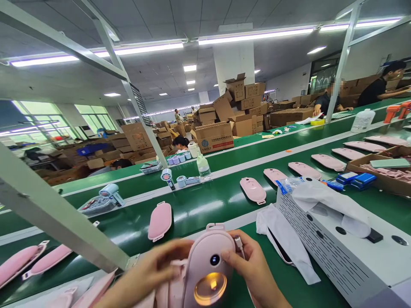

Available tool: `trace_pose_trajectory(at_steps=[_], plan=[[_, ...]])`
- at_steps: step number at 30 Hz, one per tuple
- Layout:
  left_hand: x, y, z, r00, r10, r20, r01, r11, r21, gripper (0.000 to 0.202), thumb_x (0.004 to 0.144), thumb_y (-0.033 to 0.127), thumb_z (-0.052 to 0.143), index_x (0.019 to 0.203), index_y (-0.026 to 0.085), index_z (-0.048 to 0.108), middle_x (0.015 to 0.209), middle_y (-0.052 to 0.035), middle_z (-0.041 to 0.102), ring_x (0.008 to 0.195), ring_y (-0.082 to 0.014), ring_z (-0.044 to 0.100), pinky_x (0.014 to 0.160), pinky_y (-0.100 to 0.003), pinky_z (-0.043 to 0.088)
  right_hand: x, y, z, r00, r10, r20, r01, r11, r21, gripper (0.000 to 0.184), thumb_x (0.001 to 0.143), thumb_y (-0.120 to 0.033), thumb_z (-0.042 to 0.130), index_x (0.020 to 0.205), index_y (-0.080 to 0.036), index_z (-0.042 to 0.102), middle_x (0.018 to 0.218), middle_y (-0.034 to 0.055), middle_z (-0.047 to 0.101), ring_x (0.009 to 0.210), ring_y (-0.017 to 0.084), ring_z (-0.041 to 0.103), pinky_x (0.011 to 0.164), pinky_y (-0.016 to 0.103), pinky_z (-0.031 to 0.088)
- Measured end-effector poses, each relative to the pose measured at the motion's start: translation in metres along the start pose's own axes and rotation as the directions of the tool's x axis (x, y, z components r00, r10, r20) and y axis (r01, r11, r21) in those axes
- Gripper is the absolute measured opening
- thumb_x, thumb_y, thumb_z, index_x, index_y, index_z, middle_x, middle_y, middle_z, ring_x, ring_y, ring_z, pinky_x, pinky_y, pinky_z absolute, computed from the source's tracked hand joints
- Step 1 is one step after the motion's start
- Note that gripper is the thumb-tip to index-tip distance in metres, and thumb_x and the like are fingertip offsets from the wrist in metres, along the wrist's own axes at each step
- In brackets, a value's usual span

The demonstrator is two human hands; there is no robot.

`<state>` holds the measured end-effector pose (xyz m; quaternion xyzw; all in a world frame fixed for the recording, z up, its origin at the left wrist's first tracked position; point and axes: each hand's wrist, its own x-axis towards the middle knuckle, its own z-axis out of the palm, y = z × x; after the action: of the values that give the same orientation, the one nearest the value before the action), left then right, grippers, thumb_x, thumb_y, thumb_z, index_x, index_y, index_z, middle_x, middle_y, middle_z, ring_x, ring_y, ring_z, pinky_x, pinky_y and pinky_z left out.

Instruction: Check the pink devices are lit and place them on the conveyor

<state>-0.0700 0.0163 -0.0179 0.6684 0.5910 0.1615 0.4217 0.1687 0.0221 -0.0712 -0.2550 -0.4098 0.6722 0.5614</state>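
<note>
Both my hands hold one pink oval device [208, 265] at the bottom centre, just above the green table. A round amber light glows on its lower face and a small dark button sits above it. My left hand [144, 276] grips its left side. My right hand [253, 267] grips its right side, and a thin white cable end [238, 244] sticks up at my fingertips. More pink oval devices [159, 220] lie on the green conveyor belt [199, 207] beyond.
A white perforated metal box [324, 244] with white cloth on it stands at the right. A grey slanted frame bar [61, 218] crosses the left. Bottles, cups and hand tools sit along the belt's far rail. Cardboard boxes pile up behind; other people work at the far side.
</note>
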Motion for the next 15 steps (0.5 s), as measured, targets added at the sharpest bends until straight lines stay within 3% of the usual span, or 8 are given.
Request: trace_pose_trajectory(at_steps=[1, 3, 5, 7, 10, 12, 15], plan=[[0.014, 0.000, -0.018, 0.999, -0.032, -0.026, 0.035, 0.995, 0.093, 0.066, 0.078, 0.062, 0.047, 0.131, 0.023, 0.047, 0.132, -0.0037, 0.060, 0.121, -0.0175, 0.057, 0.101, -0.027, 0.046, 0.001, 0.000, -0.002, 0.999, -0.002, -0.038, 0.001, 1.000, -0.016, 0.031, 0.069, -0.038, 0.080, 0.089, -0.017, 0.071, 0.080, 0.0019, 0.067, 0.075, 0.018, 0.055, 0.066, 0.024, 0.041], [0.043, -0.008, -0.044, 0.953, -0.169, -0.252, 0.245, 0.918, 0.311, 0.052, 0.089, 0.043, 0.040, 0.133, 0.013, 0.041, 0.131, -0.0132, 0.058, 0.118, -0.0203, 0.057, 0.105, -0.036, 0.042, 0.004, 0.000, -0.005, 0.994, 0.006, -0.106, -0.010, 0.999, -0.037, 0.029, 0.069, -0.039, 0.079, 0.088, -0.018, 0.071, 0.075, 0.0006, 0.066, 0.070, 0.017, 0.054, 0.062, 0.024, 0.039], [0.067, -0.025, -0.056, 0.857, -0.271, -0.438, 0.484, 0.716, 0.504, 0.047, 0.089, 0.031, 0.051, 0.131, 0.010, 0.045, 0.128, -0.0187, 0.057, 0.117, -0.0293, 0.056, 0.104, -0.055, 0.038, 0.008, -0.001, -0.008, 0.988, 0.011, -0.157, -0.016, 0.999, -0.029, 0.030, 0.068, -0.039, 0.080, 0.088, -0.018, 0.071, 0.074, 0.0000, 0.066, 0.068, 0.016, 0.053, 0.060, 0.023, 0.038], [0.081, -0.042, -0.055, 0.806, -0.301, -0.510, 0.585, 0.533, 0.611, 0.049, 0.087, 0.027, 0.059, 0.132, 0.010, 0.046, 0.124, -0.0173, 0.059, 0.112, -0.0292, 0.059, 0.098, -0.054, 0.044, 0.012, -0.002, -0.011, 0.981, 0.007, -0.193, -0.008, 1.000, -0.007, 0.031, 0.066, -0.038, 0.081, 0.087, -0.018, 0.071, 0.077, 0.0010, 0.068, 0.069, 0.016, 0.054, 0.060, 0.023, 0.038], [0.086, -0.060, -0.045, 0.839, -0.259, -0.479, 0.544, 0.422, 0.725, 0.038, 0.088, 0.025, 0.058, 0.123, 0.010, 0.055, 0.114, -0.0126, 0.066, 0.106, -0.0239, 0.063, 0.094, -0.044, 0.050, 0.018, -0.002, -0.015, 0.967, -0.019, -0.255, 0.017, 1.000, -0.008, 0.031, 0.065, -0.038, 0.081, 0.086, -0.018, 0.071, 0.079, 0.0025, 0.070, 0.073, 0.018, 0.057, 0.062, 0.024, 0.040], [0.085, -0.066, -0.039, 0.880, -0.198, -0.432, 0.475, 0.413, 0.777, 0.034, 0.089, 0.021, 0.057, 0.122, 0.011, 0.056, 0.112, -0.0103, 0.067, 0.107, -0.0218, 0.063, 0.095, -0.042, 0.050, 0.022, -0.003, -0.017, 0.953, -0.036, -0.301, 0.030, 0.999, -0.025, 0.030, 0.065, -0.038, 0.080, 0.085, -0.018, 0.071, 0.073, 0.0011, 0.068, 0.072, 0.019, 0.058, 0.060, 0.023, 0.041], [0.086, -0.071, -0.034, 0.890, -0.155, -0.428, 0.452, 0.417, 0.789, 0.031, 0.088, 0.015, 0.058, 0.118, 0.012, 0.058, 0.107, -0.0082, 0.069, 0.101, -0.0198, 0.066, 0.091, -0.039, 0.053, 0.025, -0.004, -0.020, 0.940, -0.050, -0.337, 0.041, 0.999, -0.034, 0.031, 0.064, -0.038, 0.080, 0.084, -0.017, 0.070, 0.069, 0.0001, 0.066, 0.069, 0.018, 0.059, 0.055, 0.022, 0.039]])
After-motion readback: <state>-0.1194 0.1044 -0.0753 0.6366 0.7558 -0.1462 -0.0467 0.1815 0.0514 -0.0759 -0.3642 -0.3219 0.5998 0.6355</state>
